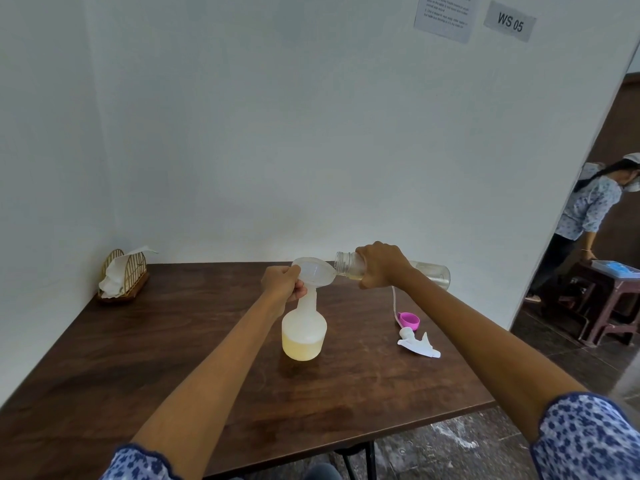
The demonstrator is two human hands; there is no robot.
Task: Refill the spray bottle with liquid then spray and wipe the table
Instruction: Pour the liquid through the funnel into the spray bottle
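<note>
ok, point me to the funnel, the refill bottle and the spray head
funnel (313,271), head view, on its bowl
refill bottle (348,263), head view, on its threaded neck
spray head (417,344), head view, on its white body

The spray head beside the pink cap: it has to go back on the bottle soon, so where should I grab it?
Grip the spray head by its round collar at the end nearer the pink cap, coming down from above. It lies flat on the table, its thin tube trailing toward the wall; the flat nozzle end looks harder to pinch.
</note>
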